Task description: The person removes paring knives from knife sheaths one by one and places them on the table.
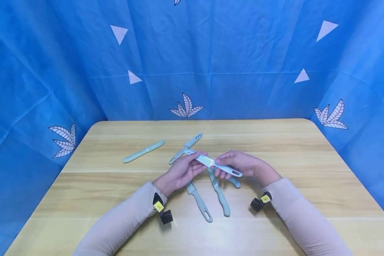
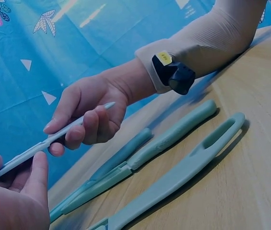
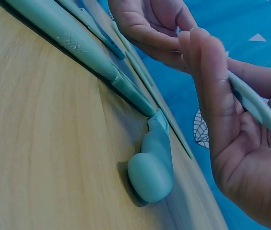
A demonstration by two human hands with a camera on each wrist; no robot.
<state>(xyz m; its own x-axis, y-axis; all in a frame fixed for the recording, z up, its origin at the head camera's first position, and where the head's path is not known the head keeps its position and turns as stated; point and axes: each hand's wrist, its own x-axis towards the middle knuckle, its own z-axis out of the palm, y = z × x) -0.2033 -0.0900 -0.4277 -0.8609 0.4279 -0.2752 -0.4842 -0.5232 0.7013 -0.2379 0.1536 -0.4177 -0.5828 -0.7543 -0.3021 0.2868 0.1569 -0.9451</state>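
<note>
Raised over the table's middle, a pale blue-green knife [image 1: 228, 169] spans both hands in the head view. My right hand [image 1: 243, 163] grips its handle, fingers curled underneath and thumb on top near the blade. At the other end my left hand [image 1: 183, 171] pinches the blade part between thumb and fingers. In the left wrist view the knife [image 2: 68, 128] shows edge-on. Below the hands lie a knife with a slotted handle [image 1: 200, 203], a knife with a smooth curved handle [image 1: 223, 200] and a shorter handle [image 1: 234, 182], partly hidden by my right hand.
Farther back on the wooden table [image 1: 291, 149], a slim knife [image 1: 144, 152] lies at the left. Behind my left hand is a knife with a slotted, wide blade part [image 1: 193, 141]. A blue patterned curtain [image 1: 243, 42] borders the table at the back and sides.
</note>
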